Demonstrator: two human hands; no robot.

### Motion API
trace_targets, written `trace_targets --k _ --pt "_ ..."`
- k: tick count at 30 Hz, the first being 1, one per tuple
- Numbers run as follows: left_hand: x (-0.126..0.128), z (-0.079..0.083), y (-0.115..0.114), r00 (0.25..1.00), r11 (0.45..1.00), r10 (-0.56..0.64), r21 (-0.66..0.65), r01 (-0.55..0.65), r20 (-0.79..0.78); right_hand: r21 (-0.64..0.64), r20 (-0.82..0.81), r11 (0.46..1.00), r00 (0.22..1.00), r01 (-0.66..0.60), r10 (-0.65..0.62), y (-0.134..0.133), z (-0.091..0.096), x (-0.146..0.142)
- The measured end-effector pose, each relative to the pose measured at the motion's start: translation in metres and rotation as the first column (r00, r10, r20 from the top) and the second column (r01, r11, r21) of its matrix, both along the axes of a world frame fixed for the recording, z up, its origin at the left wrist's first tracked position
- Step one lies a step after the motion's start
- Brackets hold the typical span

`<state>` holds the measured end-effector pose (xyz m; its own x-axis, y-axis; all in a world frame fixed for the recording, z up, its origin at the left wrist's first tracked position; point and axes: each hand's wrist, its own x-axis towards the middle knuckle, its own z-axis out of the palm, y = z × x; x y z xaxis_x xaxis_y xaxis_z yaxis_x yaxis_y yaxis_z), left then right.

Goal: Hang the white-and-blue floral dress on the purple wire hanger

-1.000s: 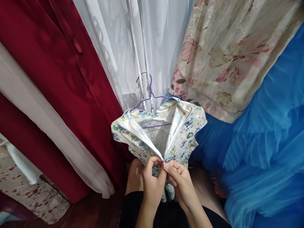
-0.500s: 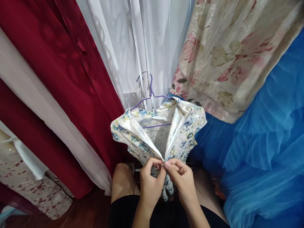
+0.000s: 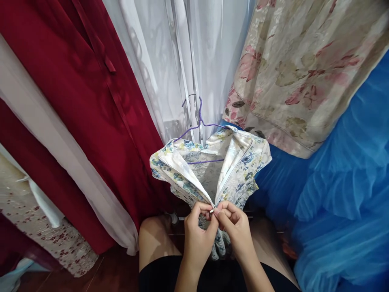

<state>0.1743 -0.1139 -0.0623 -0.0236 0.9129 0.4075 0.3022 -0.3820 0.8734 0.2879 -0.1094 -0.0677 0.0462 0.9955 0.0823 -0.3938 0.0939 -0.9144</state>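
A small blue-and-yellow floral garment (image 3: pixel 237 166) hangs on a purple wire hanger (image 3: pixel 199 121) in front of me, its front opening spread in a V. My left hand (image 3: pixel 199 233) and my right hand (image 3: pixel 235 229) meet at the bottom of that V. Both pinch the garment's front edges together, thumbs and forefingers closed at the same spot, where a small pale fastening shows between the fingertips. My knees sit just below the hands.
Hanging clothes crowd all sides: a dark red dress (image 3: pixel 85 101) and white fabric (image 3: pixel 45 134) on the left, sheer white curtain (image 3: pixel 182 52) behind, a cream floral dress (image 3: pixel 298 69) and blue tulle (image 3: pixel 343 194) on the right. Dark wooden floor (image 3: pixel 112 275) lies below.
The view has drifted slightly left, so the garment sits a little more to the right. My fingers have drawn closer together at the bottom of the garment's opening.
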Motion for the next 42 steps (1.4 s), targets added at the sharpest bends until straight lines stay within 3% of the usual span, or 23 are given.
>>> trace_targets --k 8,14,18,27,30,34,39,42 --pt "-0.007 0.001 0.001 0.992 0.998 -0.025 0.05 0.032 -0.127 0.003 -0.069 1.0 0.998 0.0 0.0 0.002 -0.004 -0.002" --pt "-0.004 0.003 0.006 0.98 0.989 -0.08 0.111 0.101 -0.182 0.013 0.016 0.995 0.995 0.095 -0.095 0.001 -0.003 0.011" --pt "0.0 -0.001 0.009 0.986 0.98 -0.103 0.157 0.124 -0.134 0.022 0.071 0.997 0.995 0.071 -0.072 -0.002 -0.004 0.019" --pt "0.002 0.002 0.012 0.988 0.961 -0.006 0.274 0.048 -0.155 0.128 0.255 0.991 0.965 0.028 -0.061 -0.003 -0.005 0.021" --pt "0.0 0.017 0.024 0.985 0.946 0.091 0.323 -0.039 -0.146 0.119 0.318 0.992 0.948 -0.037 -0.003 -0.003 -0.004 0.02" --pt "-0.006 0.053 0.058 0.97 0.888 0.206 0.44 -0.131 -0.127 0.109 0.375 0.989 0.925 -0.104 0.056 -0.006 -0.002 0.019" --pt "-0.015 0.108 0.108 0.948 0.793 0.25 0.603 -0.083 -0.198 0.11 0.43 0.981 0.898 -0.158 0.096 -0.009 -0.003 0.021" --pt "-0.017 0.131 0.126 0.937 0.734 0.286 0.674 -0.079 -0.202 0.09 0.434 0.978 0.891 -0.187 0.131 -0.01 -0.007 0.021"
